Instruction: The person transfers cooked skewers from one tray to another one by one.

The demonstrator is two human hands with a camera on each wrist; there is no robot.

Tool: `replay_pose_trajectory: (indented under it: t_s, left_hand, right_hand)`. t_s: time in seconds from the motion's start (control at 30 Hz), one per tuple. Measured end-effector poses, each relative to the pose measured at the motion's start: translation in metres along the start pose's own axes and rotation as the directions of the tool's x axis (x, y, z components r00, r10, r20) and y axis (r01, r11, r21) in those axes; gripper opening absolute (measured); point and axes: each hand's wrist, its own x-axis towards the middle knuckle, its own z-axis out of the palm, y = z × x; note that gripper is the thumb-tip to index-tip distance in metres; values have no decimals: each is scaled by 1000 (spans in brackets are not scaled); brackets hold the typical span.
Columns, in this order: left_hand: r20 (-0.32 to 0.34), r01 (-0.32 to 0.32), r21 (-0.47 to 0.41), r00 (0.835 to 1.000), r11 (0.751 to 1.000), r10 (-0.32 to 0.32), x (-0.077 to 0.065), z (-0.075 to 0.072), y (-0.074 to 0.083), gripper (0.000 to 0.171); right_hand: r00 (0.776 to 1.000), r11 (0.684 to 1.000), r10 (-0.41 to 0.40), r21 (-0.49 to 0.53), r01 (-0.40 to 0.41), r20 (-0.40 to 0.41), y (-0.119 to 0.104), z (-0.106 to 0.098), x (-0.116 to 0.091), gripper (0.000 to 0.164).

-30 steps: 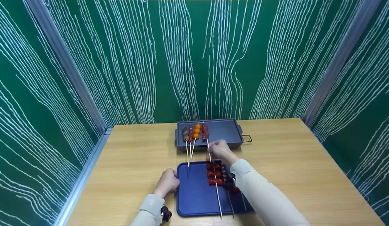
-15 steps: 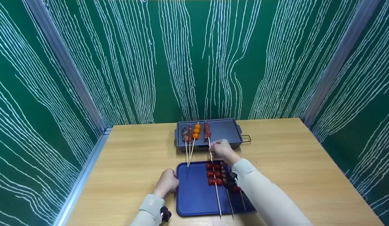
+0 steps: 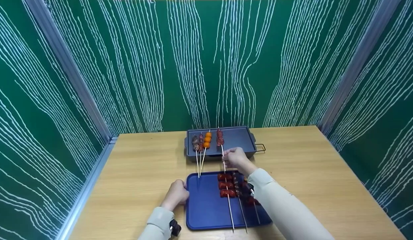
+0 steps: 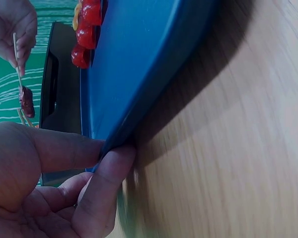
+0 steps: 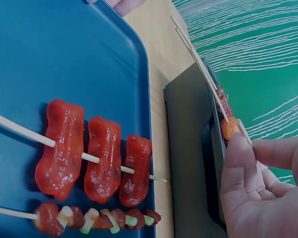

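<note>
My right hand [image 3: 238, 158] pinches the bare stick of a dark red meat skewer [image 3: 220, 137] between thumb and fingers. The meat end is at the grey grill pan [image 3: 241, 138]; whether it touches the surface I cannot tell. In the left wrist view the stick and meat [image 4: 26, 101] slant down from that hand. My left hand [image 3: 176, 194] pinches the left rim of the blue tray [image 3: 203, 210], thumb and fingers on either side of the edge. On the tray's right part lies a skewer of glossy red pieces [image 5: 103, 158], beside a meat-and-green-onion skewer [image 5: 97, 218].
On the pan's left side lie an orange-ball skewer [image 3: 207, 140] and two meat skewers [image 3: 196, 143], sticks jutting over the front edge toward the tray. A wire handle [image 3: 260, 147] sticks out at the pan's right. Green patterned walls enclose the wooden table [image 3: 143, 160].
The right hand and its meat skewer have shifted slightly rightward, and the skewer's meat end now lies a little farther from the orange-ball skewer. The left hand has stayed on the tray rim.
</note>
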Motion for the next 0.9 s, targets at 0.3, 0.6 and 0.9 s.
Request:
replay_pose_trajectory:
  t_s: [0.3,0.6,0.9]
  left_hand:
    - [-9,12,-32,1000,999,-13,-3,-1,3,33]
    - [5,19,-55,1000,998,-19,0,-1,1,34]
    - [-20,-15,-6,1000,1000,14,-1,0,0,36]
  right_hand:
    - [1000,1000,12,-11,-12,-5,-3,-4,-3,12]
    - [1000,1000,5,-14,-5,9,-5,-4,-7,15]
    - [998,999,-4,-45,7,56,-2,-2,-14,11]
